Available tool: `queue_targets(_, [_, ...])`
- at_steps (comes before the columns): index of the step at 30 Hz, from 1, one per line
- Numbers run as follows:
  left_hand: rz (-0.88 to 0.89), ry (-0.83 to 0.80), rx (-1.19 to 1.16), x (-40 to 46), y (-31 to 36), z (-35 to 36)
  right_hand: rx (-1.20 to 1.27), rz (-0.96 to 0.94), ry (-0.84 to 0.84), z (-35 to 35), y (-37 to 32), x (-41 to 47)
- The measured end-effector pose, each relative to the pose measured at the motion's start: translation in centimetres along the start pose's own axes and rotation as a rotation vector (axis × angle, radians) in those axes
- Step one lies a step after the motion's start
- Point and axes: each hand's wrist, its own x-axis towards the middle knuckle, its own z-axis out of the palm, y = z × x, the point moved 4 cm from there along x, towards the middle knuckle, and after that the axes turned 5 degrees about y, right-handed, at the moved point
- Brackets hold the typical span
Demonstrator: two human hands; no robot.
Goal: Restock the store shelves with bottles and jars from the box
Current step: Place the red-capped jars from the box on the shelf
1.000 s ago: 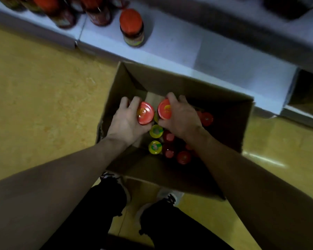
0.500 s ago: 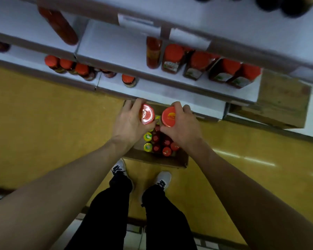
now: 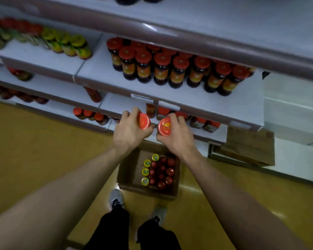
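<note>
The left hand (image 3: 129, 131) and right hand (image 3: 175, 135) each gripped an upright red-lidded jar (image 3: 143, 121), side by side, with the shelf (image 3: 116, 105) just ahead and the box (image 3: 126, 170) below them.

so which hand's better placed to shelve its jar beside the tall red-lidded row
Right, probably. The right hand holds its jar nearer that row; the left hand sits further left.

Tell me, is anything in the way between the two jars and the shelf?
Nothing visible. The left hand and right hand each hold a red-lidded jar in open air before the shelf. The jars standing there leave bare shelf beside them.
</note>
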Motion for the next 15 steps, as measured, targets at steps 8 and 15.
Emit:
queue_targets(8, [-0.079, 0.140, -0.073, -0.8, -0.1, -6.9, 0.014, -0.139, 0.015, -3.3, -6.7, 0.2])
queue_targets(15, [-0.109, 0.214, -0.107, -0.7, -4.0, -13.9, 0.014, -0.230, 0.011, -3.2, -14.5, 0.2])
